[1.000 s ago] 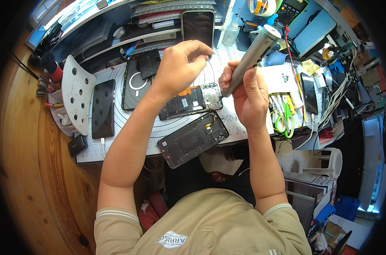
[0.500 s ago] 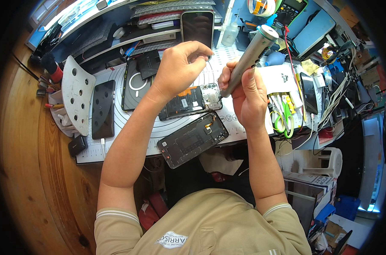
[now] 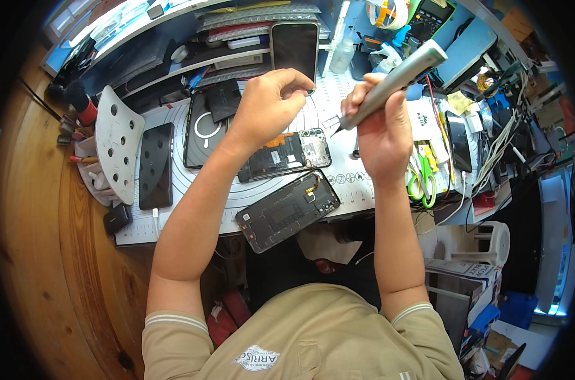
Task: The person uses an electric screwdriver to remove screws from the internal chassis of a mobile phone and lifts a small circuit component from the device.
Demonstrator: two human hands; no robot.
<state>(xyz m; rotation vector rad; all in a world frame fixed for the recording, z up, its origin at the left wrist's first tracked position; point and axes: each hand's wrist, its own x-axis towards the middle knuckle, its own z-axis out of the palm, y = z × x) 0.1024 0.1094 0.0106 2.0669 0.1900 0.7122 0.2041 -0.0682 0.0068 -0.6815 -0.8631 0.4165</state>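
My right hand (image 3: 387,145) grips a thick grey electric screwdriver (image 3: 404,75), tilted with its thin dark tip down to the left. That tip is above the mat, apart from the opened phone (image 3: 284,157), whose dark battery and bare board show. My left hand (image 3: 268,104) hovers over the phone's far side, fingers curled and thumb and forefinger pinched; a small dark speck shows at the fingertips, too small to name. Nearer me lies the phone's detached back cover (image 3: 287,212), inside up, its edge over the table's front.
Left on the white mat (image 3: 189,196) lie a dark phone (image 3: 155,166) and a black case with a ring (image 3: 205,130). A phone stands upright (image 3: 293,50) against the shelf. Green-handled scissors (image 3: 422,180) and cables (image 3: 499,149) crowd the right. A holed white holder (image 3: 117,145) stands far left.
My right hand with the screwdriver has moved right, away from the phone's board, and the screwdriver leans over more, its tip now in sight. My left hand has barely moved.
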